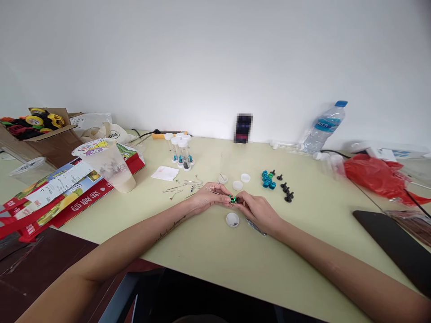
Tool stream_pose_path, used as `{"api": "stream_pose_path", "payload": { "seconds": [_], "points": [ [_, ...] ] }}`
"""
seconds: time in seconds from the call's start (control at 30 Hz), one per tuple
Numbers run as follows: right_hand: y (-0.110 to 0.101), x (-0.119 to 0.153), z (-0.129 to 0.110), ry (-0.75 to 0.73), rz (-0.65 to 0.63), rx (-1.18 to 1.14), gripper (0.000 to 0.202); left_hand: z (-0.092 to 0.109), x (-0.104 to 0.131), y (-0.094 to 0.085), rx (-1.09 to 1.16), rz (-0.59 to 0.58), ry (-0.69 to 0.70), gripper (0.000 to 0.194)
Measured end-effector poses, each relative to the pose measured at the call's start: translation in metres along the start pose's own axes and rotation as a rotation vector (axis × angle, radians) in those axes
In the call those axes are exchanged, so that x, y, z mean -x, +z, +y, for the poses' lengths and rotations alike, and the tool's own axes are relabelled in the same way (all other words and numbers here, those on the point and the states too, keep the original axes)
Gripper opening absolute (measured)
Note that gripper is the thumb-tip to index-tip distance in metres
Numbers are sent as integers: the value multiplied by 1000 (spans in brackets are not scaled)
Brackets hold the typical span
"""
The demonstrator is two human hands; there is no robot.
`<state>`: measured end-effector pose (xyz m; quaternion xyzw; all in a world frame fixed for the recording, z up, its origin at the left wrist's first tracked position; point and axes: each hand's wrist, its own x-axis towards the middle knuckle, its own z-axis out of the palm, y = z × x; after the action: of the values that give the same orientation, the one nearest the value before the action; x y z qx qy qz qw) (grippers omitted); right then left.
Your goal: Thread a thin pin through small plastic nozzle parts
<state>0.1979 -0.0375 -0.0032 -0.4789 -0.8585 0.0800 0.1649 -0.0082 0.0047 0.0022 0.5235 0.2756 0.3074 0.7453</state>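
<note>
Over the middle of the table, my left hand (209, 197) is closed on a small shiny green part (232, 198). Thin wire-like pieces stick out along its fingers. My right hand (258, 210) pinches a small black piece (237, 200) against the green part; the fingertips hide most of both. Just below the hands is a white round cap (232, 220) with tiny dark bits inside. Metal tweezers (256, 227) lie partly under my right hand. More white caps (237, 185) lie beyond the fingers. Teal parts (268, 180) and black stemmed pieces (288, 196) are grouped to the right.
Loose wire leads (188, 183) and a white paper (165, 173) lie left of my hands, with capped clear tubes (183, 154) standing behind. A plastic cup (109, 168) stands by red bags (81, 197). Rightward are a water bottle (325, 128), red plastic bag (373, 177) and black slab (390, 242).
</note>
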Motion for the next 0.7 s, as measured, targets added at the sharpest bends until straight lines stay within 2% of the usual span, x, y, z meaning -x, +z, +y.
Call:
{"api": "stream_pose_path", "payload": {
  "seconds": [0.2, 0.37, 0.7],
  "points": [
    [0, 1, 2, -39, -12, -2, 52, -2, 0, -2, -24, -4, -23, 31],
    [-3, 3, -1, 24, 25, -59, 41, -1, 0, 0, -13, -6, 8, 30],
    [-3, 1, -1, 4, 7, -58, 38, 0, -1, 0, -32, 11, 16, 29]
  ]
}}
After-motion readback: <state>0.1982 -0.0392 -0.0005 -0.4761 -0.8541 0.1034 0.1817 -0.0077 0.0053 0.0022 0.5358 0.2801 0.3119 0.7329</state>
